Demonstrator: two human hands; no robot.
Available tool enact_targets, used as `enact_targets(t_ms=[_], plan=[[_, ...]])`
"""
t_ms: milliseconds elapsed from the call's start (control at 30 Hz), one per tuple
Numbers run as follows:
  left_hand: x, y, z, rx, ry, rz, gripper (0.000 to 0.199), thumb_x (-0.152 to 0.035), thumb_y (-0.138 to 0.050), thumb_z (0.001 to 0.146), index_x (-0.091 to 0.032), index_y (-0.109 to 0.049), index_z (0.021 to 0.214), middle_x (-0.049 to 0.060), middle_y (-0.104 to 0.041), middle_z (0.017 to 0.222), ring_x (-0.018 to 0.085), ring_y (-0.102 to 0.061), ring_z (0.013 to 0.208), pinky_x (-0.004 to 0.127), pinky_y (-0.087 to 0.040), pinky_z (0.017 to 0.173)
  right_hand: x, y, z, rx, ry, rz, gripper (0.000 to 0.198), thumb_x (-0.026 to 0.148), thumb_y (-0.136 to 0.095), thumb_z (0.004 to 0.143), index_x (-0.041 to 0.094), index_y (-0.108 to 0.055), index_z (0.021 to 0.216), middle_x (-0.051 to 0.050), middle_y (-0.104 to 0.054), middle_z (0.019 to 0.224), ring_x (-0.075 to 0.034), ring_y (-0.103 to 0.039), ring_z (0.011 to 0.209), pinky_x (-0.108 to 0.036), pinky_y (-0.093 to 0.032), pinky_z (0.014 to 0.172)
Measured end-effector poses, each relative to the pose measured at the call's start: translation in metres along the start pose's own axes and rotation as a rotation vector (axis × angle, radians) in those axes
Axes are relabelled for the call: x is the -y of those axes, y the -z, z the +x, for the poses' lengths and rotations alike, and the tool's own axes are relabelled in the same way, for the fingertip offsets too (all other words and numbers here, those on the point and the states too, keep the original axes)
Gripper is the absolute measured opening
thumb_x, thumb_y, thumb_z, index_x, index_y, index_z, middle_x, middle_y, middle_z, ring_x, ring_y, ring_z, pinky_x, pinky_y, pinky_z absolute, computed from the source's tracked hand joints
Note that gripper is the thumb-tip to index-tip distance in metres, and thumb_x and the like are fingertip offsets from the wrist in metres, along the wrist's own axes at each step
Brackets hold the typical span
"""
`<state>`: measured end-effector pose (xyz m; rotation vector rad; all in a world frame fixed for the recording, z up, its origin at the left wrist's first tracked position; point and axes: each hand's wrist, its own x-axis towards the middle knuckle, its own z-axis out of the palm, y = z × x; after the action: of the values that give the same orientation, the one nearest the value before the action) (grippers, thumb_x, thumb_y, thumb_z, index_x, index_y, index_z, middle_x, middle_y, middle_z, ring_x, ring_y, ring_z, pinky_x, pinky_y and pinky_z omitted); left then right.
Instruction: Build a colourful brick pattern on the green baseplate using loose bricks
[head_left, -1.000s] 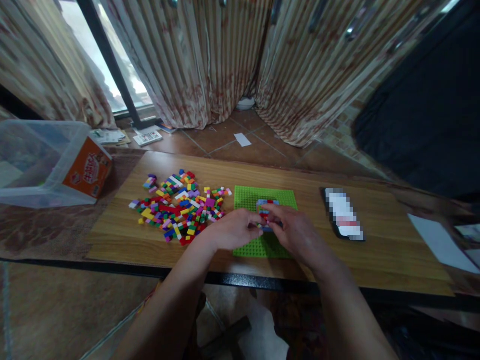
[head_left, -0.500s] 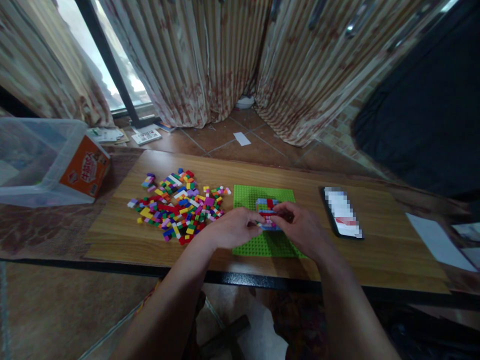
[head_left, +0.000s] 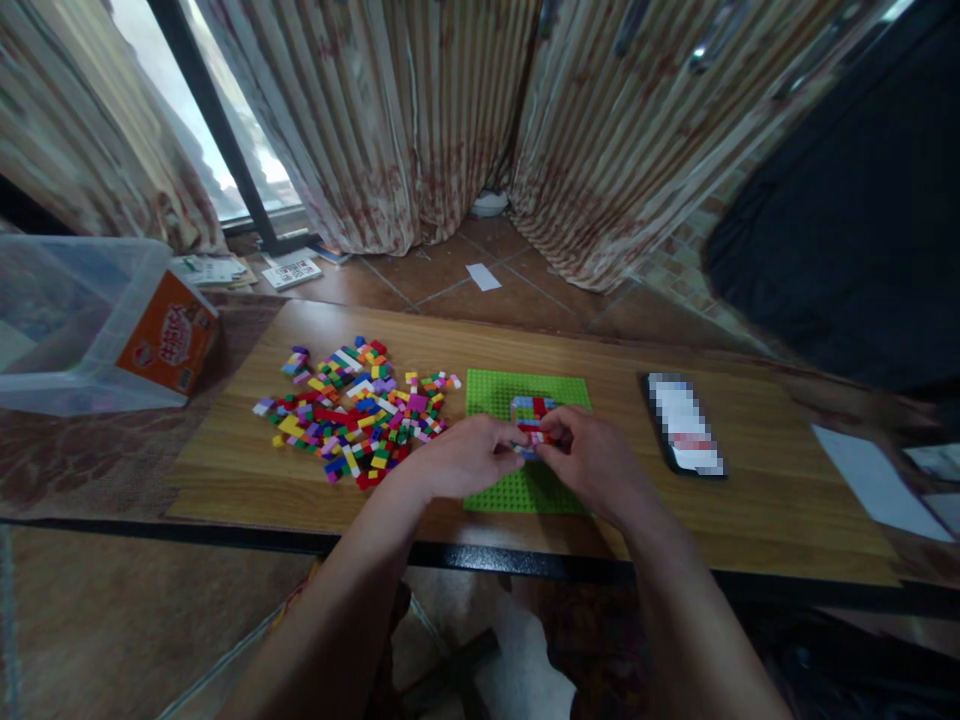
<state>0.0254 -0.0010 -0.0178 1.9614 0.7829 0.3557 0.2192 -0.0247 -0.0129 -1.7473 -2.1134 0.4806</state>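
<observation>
A small structure of toy bricks [head_left: 531, 405], mostly light blue with red, stands on the green studded baseplate [head_left: 495, 497]. My left hand [head_left: 472, 458] closes on its left side, thumb and forefinger drawn together at the near left part. From the right, my right hand [head_left: 589, 455] has its thumb and fingers pinched at the structure's near right part, by some red and pink bricks. The fingers cover much of the near side, so any single loose brick between them cannot be made out.
Left of the baseplate lies a spread heap of loose coloured bricks [head_left: 367, 415]. A phone [head_left: 686, 425] rests on the wooden table [head_left: 787, 480] to the right. A clear plastic bin [head_left: 82, 330] with an orange label stands far left. White paper [head_left: 874, 480] lies at the right end.
My right hand has shifted slightly left and its fingers have drawn closer over the brick structure. My left hand stays nearly in place.
</observation>
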Motion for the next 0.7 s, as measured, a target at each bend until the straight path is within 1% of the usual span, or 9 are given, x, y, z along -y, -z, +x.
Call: enact_targets(t_ms=[67,233,367,467,567,700], plan=[[0.0,0.0,0.0,0.002,-0.001,-0.002,0.024,-0.022,-0.049,0.089,-0.016,-0.069,0.099,-0.001,-0.06,0.071,0.011,-0.051,0.063,0.022,-0.037,0.06,0.001,-0.002,0.0,-0.013,0.016,-0.026,0.007,0.018,-0.062,0.077,0.019,-0.062,0.083,-0.004,-0.064,0.079,-0.017,-0.056,0.07,-0.03,-0.04,0.064],[-0.001,0.0,0.0,-0.002,-0.006,-0.02,0.023,-0.022,-0.05,0.089,-0.016,-0.07,0.099,-0.001,-0.062,0.073,0.012,-0.053,0.066,0.022,-0.039,0.062,0.004,-0.001,0.0,-0.014,-0.022,-0.034,0.007,0.017,-0.063,0.076,0.019,-0.063,0.082,-0.004,-0.066,0.079,-0.017,-0.057,0.07,-0.03,-0.04,0.064],[-0.001,0.0,0.0,-0.002,0.007,-0.012,0.022,-0.023,-0.051,0.088,-0.016,-0.07,0.097,-0.002,-0.06,0.07,0.011,-0.051,0.064,0.021,-0.037,0.06,0.001,0.003,0.0,0.014,-0.054,0.065,0.008,0.019,-0.066,0.073,0.02,-0.064,0.081,-0.003,-0.068,0.079,-0.017,-0.059,0.07,-0.03,-0.043,0.065],[-0.001,0.0,0.0,-0.002,0.01,0.001,0.023,-0.023,-0.05,0.089,-0.016,-0.069,0.098,-0.002,-0.058,0.068,0.011,-0.05,0.062,0.021,-0.036,0.058,0.0,0.007,-0.001,0.044,-0.086,0.144,0.008,0.022,-0.066,0.075,0.02,-0.065,0.083,-0.003,-0.069,0.08,-0.017,-0.061,0.071,-0.031,-0.044,0.066],[0.0,-0.001,0.0,0.001,0.009,0.001,0.023,-0.022,-0.049,0.088,-0.016,-0.069,0.097,-0.002,-0.057,0.068,0.011,-0.049,0.061,0.022,-0.036,0.058,0.002,0.009,0.0,0.033,-0.118,0.171,0.007,0.025,-0.063,0.078,0.02,-0.066,0.081,-0.003,-0.07,0.078,-0.017,-0.061,0.069,-0.031,-0.045,0.066],[0.002,-0.002,0.0,-0.008,0.01,-0.016,0.021,-0.022,-0.05,0.088,-0.015,-0.069,0.093,-0.002,-0.058,0.069,0.011,-0.05,0.062,0.022,-0.037,0.058,0.004,0.008,0.002,0.013,-0.139,0.198,0.006,0.025,-0.063,0.078,0.02,-0.065,0.08,-0.002,-0.07,0.076,-0.017,-0.063,0.068,-0.032,-0.046,0.066]])
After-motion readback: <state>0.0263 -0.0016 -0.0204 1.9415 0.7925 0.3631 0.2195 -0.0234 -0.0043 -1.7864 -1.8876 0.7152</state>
